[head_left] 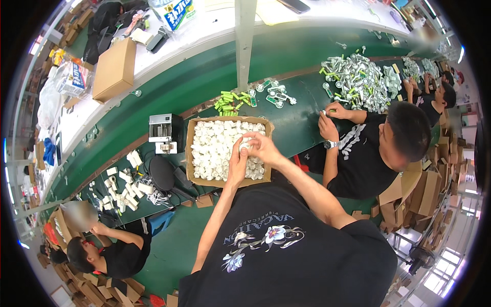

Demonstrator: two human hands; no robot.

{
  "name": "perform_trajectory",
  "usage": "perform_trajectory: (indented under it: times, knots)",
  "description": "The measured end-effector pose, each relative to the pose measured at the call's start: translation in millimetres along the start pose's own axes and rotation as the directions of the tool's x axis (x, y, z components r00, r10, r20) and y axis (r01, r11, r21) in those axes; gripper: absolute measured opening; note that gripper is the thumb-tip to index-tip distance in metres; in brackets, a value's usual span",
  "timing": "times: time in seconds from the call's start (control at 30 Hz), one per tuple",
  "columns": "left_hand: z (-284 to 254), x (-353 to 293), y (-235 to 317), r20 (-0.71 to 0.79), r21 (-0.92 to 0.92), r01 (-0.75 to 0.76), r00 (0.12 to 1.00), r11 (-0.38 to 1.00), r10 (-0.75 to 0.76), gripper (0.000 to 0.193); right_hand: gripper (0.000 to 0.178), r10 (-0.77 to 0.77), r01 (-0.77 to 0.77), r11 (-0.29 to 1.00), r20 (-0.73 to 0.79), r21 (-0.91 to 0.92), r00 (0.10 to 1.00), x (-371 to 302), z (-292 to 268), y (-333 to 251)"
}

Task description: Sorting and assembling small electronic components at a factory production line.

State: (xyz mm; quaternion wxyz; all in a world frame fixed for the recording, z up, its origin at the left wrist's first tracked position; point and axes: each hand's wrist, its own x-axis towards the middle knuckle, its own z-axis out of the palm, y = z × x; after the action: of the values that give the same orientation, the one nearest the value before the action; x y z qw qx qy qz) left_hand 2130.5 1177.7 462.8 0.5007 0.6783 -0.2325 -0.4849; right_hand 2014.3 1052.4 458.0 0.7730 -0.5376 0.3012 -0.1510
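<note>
Both my hands meet above an open cardboard box filled with small white plastic pieces. Between my fingertips is a small round white plastic part. My left hand grips it from the left side, fingers pointing up. From the right, my right hand pinches the same part with thumb and fingers. Part of it is hidden behind the fingers, so its details are hard to make out.
A small black-and-silver machine stands left of the box. Beyond the box lie green battery-like cylinders. White adapter-like pieces and cables lie left. A co-worker handles parts at right, near a large pile; another person sits left.
</note>
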Motion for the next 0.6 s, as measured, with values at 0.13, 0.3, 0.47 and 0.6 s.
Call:
perform_trajectory:
  times: [0.13, 0.3, 0.47, 0.6]
  knots:
    - [-6.1, 2.8, -5.4, -0.135, -0.065, -0.252, 0.961, 0.965, 0.242, 0.061, 0.043, -0.008, 0.011, 0.998, -0.05, 0.068, 0.999, 30.7, -46.3, -29.7]
    - [-21.5, 7.9, -32.8, -0.2, 0.008, -0.222, 0.955, 0.975, 0.219, 0.052, 0.04, -0.006, 0.053, 0.966, -0.182, 0.254, 0.983, 85.4, -102.7, -59.8]
    - [-12.2, 4.8, -36.7, -0.155, 0.085, -0.086, 0.983, 0.993, 0.099, 0.041, 0.035, -0.102, 0.158, 0.856, -0.14, 0.493, 0.985, 133.1, -174.1, -83.9]
    - [-17.0, 6.7, -46.3, -0.141, 0.075, -0.043, 0.989, 0.996, 0.054, 0.038, 0.04, -0.123, 0.206, 0.828, -0.189, 0.522, 0.974, 164.9, -190.2, -102.2]
